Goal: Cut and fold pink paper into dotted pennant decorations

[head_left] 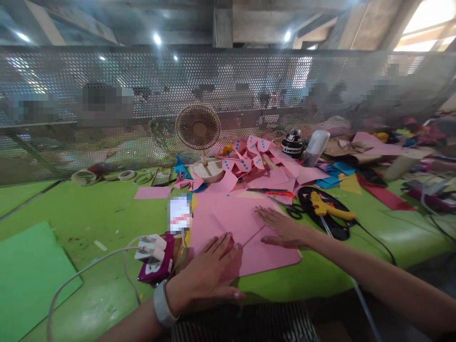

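A large pink paper sheet lies folded on the green table in front of me. My left hand rests flat on its near left part, fingers stretched out, a white band on the wrist. My right hand lies flat on the sheet's right side, fingers spread and pointing left. Neither hand holds anything. A diagonal fold line runs between the two hands.
A small desk fan stands behind, next to a pile of pink dotted paper pieces. A yellow glue gun, black scissors and a red-handled cutter lie right. A charger and purple phone sit left; green sheet far left.
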A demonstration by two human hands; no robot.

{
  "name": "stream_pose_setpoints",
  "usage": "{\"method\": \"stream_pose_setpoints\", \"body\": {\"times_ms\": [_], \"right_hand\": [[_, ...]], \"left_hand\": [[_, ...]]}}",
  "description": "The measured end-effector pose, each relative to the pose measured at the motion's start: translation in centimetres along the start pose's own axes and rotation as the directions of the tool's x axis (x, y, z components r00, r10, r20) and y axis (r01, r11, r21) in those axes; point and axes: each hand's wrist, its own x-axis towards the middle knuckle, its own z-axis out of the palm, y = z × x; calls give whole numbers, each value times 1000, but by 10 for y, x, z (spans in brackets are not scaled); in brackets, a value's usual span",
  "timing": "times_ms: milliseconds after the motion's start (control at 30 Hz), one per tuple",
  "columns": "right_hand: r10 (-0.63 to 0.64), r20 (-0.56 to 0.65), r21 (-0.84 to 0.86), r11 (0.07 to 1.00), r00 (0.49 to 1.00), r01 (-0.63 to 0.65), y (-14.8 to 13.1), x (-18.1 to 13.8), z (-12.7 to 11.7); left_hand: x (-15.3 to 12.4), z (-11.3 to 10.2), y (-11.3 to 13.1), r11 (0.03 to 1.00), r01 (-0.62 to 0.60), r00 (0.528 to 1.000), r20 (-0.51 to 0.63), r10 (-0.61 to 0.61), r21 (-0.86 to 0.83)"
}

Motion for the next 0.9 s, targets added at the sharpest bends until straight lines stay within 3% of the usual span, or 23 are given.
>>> {"method": "stream_pose_setpoints", "body": {"times_ms": [133, 300, 433, 600, 667, 733, 900], "right_hand": [[25, -10, 57, 998, 1000, -24, 2, 3, -4], [84, -131, 162, 985, 988, -62, 2, 13, -6], [112, -257, 323, 946, 960, -24, 3, 20, -1], [141, -459, 472, 875, 877, 106, 3, 19, 4], [143, -499, 490, 860, 855, 142, 0, 17, 3], [132, -523, 488, 856, 842, 169, -5, 14, 2], [88, -593, 414, 886, 800, 210, -16, 8, 2]], "left_hand": [[2, -8, -4, 997, 79, 990, -115, -79, 2], [8, -7, -16, 978, 196, 936, -286, -206, -66], [11, -7, -20, 937, 308, 858, -378, -349, -166], [13, -12, -26, 861, 372, 728, -466, -503, -348], [14, -14, -29, 793, 378, 702, -411, -582, -477], [15, -15, -32, 684, 374, 708, -283, -646, -626], [22, -16, -29, 255, 305, 721, 48, -692, -918]]}}
